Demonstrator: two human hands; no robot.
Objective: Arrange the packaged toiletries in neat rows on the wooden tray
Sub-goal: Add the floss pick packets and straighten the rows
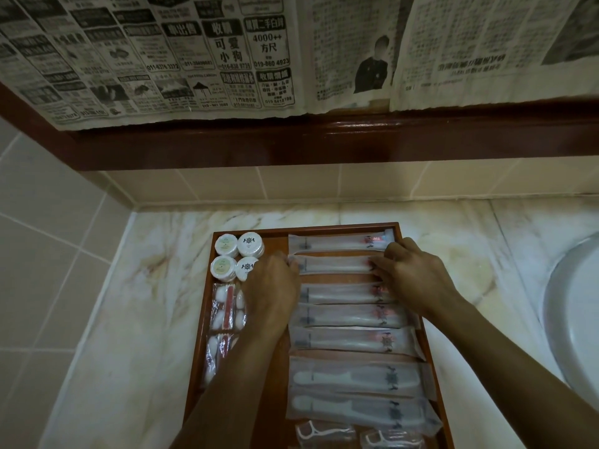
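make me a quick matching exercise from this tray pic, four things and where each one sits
Things:
1. round soaps
2. cotton bud packs
3. floss picks
4. sink

Places:
A. near edge of the tray
B. tray's far left corner
C. on the counter, right of the tray
D. left column, just nearer than the soaps

Pairs: 1-B, 2-D, 3-A, 4-C
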